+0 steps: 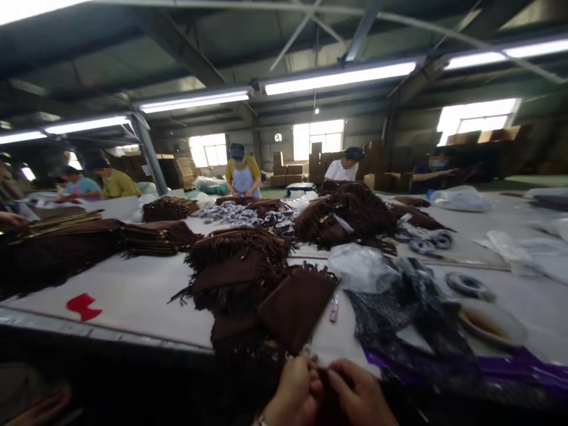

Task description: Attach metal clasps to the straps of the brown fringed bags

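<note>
At the table's near edge, my left hand (298,387) is closed, its fingers curled and pinching the edge of a dark brown cloth piece. Beside it my right hand (359,390) has thumb and fingers together on the same piece, which hangs in shadow between them. Just beyond lies a flat brown fringed pouch (297,305), close to my left fingertips. It leans on a heap of similar brown fringed pieces (239,266). A small pink tool (333,310), perhaps thread snips, lies to the right of the pouch.
Crumpled see-through plastic (361,266), black plastic (399,302) and a bowl (492,325) lie right. A red piece (84,306) lies left, before stacked brown pieces (146,236). A big brown pile (346,213) and grey-white bundles (244,214) stand farther back. Several people work around the table.
</note>
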A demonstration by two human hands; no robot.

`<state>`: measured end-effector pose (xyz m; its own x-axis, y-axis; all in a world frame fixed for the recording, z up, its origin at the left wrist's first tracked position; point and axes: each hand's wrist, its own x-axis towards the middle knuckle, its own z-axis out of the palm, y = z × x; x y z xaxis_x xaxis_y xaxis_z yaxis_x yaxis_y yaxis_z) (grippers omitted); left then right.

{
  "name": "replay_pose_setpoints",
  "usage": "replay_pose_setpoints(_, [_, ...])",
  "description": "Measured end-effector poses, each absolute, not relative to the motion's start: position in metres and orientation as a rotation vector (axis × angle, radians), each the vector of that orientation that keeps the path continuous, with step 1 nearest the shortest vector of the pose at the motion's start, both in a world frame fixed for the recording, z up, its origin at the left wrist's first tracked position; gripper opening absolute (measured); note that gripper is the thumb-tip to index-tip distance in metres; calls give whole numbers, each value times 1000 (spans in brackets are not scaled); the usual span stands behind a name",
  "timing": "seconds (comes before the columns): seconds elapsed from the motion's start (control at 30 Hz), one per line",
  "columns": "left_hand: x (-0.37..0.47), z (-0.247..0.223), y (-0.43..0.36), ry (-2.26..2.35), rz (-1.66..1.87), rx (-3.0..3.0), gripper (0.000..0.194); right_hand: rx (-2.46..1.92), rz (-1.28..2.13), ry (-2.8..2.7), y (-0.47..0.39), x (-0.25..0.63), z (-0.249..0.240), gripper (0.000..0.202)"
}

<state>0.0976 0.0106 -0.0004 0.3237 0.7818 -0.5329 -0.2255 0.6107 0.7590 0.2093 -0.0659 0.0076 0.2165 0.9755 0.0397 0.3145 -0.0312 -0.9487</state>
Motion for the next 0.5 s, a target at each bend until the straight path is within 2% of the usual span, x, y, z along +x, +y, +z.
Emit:
replay_pose_setpoints(0.13, [78,-11,-6,1109,752,550,32,-1584,827,-1300,-73,217,7,29])
replay_pose_setpoints(0.33, [29,-5,-31,1090,728,778,50,-1482,615,-1654,-73,205,3,21])
replay_pose_setpoints(0.5, [12,7,-42,981,730,676,45,-1217,399,-2071,-61,179,-3,35])
